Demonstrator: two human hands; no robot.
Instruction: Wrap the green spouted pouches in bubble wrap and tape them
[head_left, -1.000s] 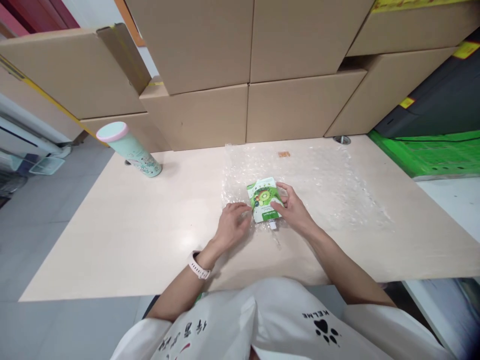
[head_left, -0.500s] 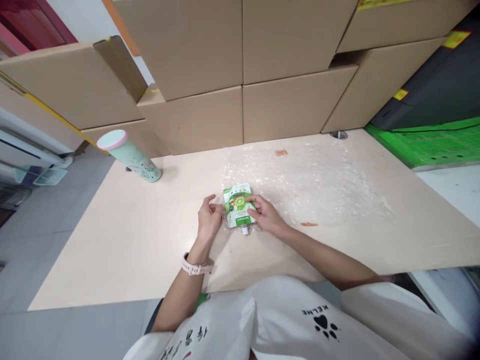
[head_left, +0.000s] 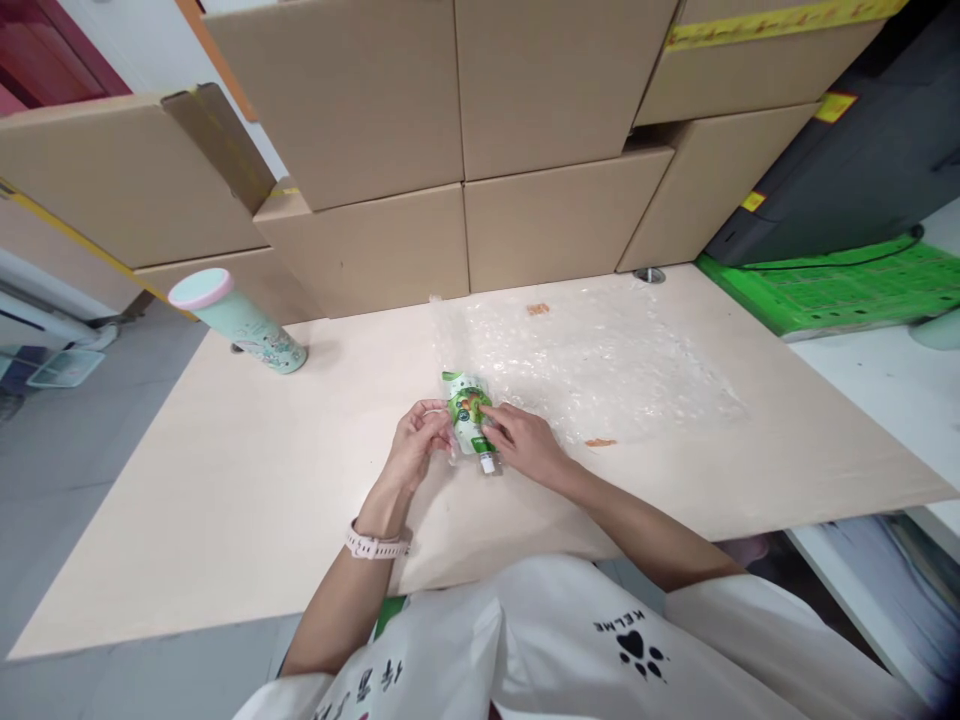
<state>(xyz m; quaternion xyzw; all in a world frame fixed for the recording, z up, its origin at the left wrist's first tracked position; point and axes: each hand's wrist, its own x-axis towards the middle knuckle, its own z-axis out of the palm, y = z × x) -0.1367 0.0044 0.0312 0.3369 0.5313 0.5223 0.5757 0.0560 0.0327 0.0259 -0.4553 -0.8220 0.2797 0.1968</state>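
Green-and-white pouch (head_left: 469, 414) with white cap (head_left: 488, 463)

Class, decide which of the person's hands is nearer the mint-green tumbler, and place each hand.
Left. The left hand is to the right of the tumbler and closer to the person; the right hand is farther right, at the green pouch.

The white shirt (head_left: 555, 640) says KELME (head_left: 619, 621) by a black paw (head_left: 636, 648). Words on the green pouch (head_left: 465, 416) look too tiny.

green-and-white pouch (head_left: 466, 408) | white-capped spout (head_left: 488, 463) at near end | on near-left corner of clear bubble wrap (head_left: 600, 370)
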